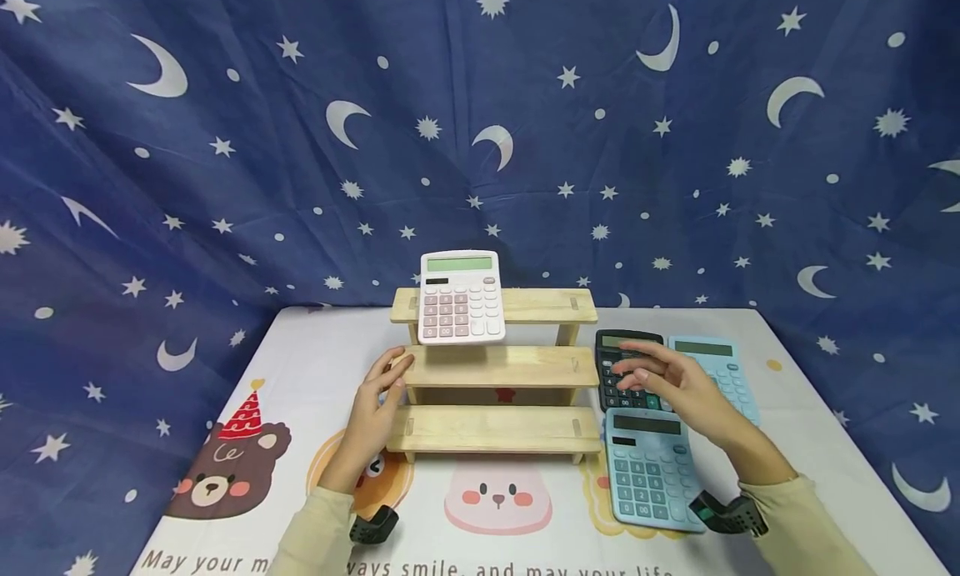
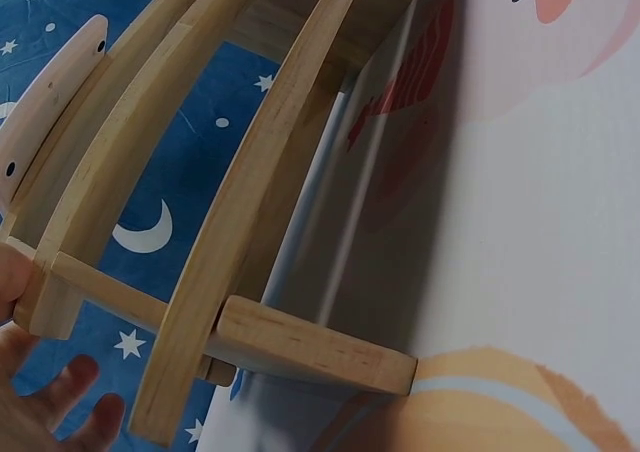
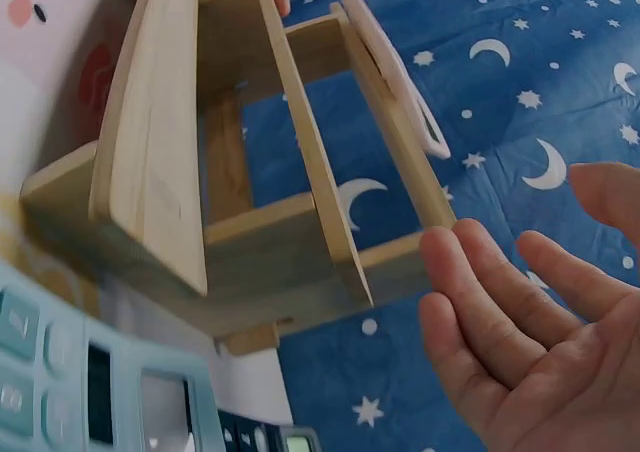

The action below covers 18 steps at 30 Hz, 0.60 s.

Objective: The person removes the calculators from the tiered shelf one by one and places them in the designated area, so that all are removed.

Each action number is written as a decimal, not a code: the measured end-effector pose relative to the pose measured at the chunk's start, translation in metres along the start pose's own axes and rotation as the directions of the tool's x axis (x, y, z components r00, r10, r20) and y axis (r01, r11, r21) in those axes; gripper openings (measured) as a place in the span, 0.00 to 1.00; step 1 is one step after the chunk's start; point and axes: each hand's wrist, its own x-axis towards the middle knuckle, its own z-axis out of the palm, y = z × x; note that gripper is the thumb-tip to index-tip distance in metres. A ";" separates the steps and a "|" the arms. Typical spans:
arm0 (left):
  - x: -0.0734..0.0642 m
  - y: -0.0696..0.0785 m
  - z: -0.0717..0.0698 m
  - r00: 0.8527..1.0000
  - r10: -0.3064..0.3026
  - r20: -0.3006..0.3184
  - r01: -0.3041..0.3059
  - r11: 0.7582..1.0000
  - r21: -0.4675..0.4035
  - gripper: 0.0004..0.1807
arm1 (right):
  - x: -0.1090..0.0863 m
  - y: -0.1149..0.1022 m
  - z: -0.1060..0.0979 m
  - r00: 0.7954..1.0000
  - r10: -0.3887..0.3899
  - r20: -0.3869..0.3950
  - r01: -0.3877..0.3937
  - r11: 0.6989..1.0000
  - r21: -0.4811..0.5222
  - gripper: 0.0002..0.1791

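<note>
wooden three-tier rack (image 1: 495,428), upright | white calculator (image 1: 461,297), on top tier

A staged tabletop corner is shown; whether it is set up in a home, office or studio cannot be told. It is backed and flanked by a dark blue curtain (image 1: 450,59) printed with moons (image 1: 172,76) and stars (image 1: 18,7) (cloth, going by the folds). The white tablecloth (image 1: 330,338) is printed with cartoon animals (image 1: 232,476) and lettering (image 1: 480,569). A display look is lent by a stepped wooden rack (image 1: 495,430), with a white calculator (image 1: 461,297) set on top.
</note>
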 end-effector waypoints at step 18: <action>0.000 0.000 0.000 1.000 0.004 0.004 -0.005 1.000 0.007 0.21 | 0.047 -0.001 0.045 1.000 0.009 0.005 -0.010 0.988 0.157 0.28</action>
